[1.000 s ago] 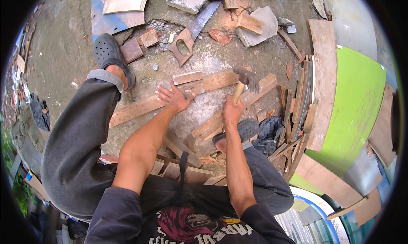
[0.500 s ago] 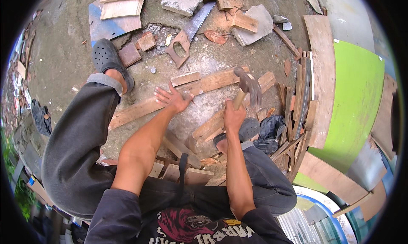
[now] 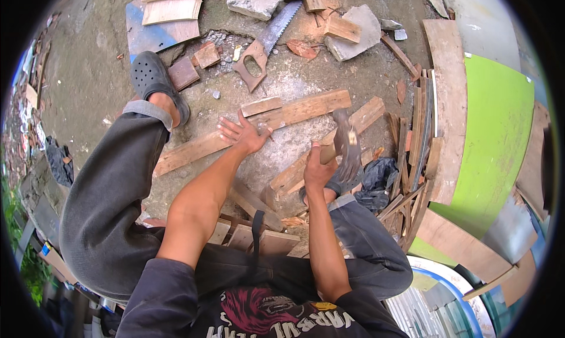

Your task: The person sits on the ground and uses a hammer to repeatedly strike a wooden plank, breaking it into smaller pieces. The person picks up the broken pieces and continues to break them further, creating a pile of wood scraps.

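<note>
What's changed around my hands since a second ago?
Your right hand drew back toward your body, and the wooden-handled, dark metal claw hammer came with it, its head appearing larger. Nothing was newly gripped or released. Your left hand stays spread on the long brown wooden plank.

Right hand [image 3: 319, 168] gripping a dark-headed hammer with a pale wooden handle [image 3: 348, 148]

Just right of the frame's middle, I see the hammer's head tilted up in front of a slanting brown wooden plank [image 3: 368, 113]. Over to its left, the left hand [image 3: 247, 138] lies with fingers spread on a long light-brown wooden board [image 3: 315, 107], near a short pale wooden block [image 3: 261, 107] at the board's upper edge. Toward the top centre, a handsaw with a brown wooden handle and silvery toothed blade [image 3: 252, 68] lies near a rough grey chunk of concrete [image 3: 254, 1]. There's a dark grey clog with round holes [image 3: 152, 76] at upper left, and a big bright-green panel [image 3: 497, 132] at the right.
</note>
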Demonstrator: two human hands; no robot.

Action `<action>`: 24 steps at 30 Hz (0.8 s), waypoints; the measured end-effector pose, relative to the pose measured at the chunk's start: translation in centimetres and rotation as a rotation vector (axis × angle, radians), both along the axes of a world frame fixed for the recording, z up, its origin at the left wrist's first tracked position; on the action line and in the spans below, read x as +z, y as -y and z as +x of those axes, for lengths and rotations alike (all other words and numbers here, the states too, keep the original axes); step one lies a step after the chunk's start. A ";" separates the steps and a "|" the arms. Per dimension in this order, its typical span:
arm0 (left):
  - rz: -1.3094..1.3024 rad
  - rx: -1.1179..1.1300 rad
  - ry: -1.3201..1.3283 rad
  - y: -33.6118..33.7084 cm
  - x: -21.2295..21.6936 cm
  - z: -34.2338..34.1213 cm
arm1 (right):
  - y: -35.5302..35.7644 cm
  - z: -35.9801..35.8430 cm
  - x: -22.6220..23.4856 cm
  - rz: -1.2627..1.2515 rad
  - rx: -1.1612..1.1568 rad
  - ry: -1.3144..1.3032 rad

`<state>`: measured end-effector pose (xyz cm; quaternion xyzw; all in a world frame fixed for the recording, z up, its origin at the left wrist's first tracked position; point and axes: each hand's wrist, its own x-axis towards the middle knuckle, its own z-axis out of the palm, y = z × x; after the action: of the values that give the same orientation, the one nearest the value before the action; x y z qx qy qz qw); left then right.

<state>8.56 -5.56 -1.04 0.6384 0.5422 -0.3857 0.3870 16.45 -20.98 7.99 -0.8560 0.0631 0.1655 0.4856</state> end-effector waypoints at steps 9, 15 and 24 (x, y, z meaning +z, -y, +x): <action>0.036 0.005 0.048 0.3 -0.2 -0.4 | 1.2 0.0 0.0 -0.523 0.452 -0.426; 0.028 -0.011 0.061 0.3 -0.5 -0.4 | 4.7 3.5 10.0 -0.706 0.688 -0.505; -0.675 0.617 0.420 -10.5 -0.4 -5.8 | 9.3 1.6 25.3 -0.815 0.795 -0.304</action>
<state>2.81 4.89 -1.39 0.3516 0.4611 -0.2702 0.7686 18.03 -30.27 33.25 -0.8983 -0.1351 0.4182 0.0038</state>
